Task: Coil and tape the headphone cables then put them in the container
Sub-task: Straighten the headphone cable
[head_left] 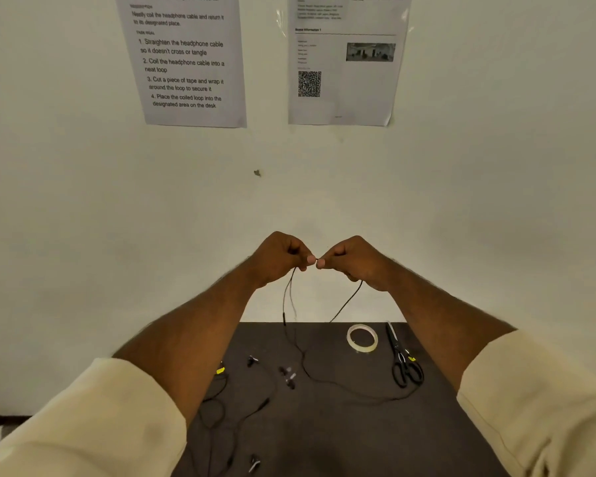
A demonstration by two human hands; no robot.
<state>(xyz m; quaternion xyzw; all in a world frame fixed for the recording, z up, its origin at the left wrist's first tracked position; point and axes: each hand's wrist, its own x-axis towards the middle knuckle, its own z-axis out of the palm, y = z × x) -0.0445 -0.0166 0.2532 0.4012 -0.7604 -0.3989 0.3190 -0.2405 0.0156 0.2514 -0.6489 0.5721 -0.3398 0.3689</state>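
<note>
Cream sleeves (pixel 83 418) framed both hands, left hand (pixel 278 258) and right hand (pixel 353 261), pinching closed on the thin, limp headphone cable (pixel 346 299) raised above the tabletop (pixel 358 435), seemingly best gripped by short pinched lengths.

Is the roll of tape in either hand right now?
No, the tape roll lies on the dark table beside the scissors, while the left hand and right hand pinch the headphone cable.
</note>
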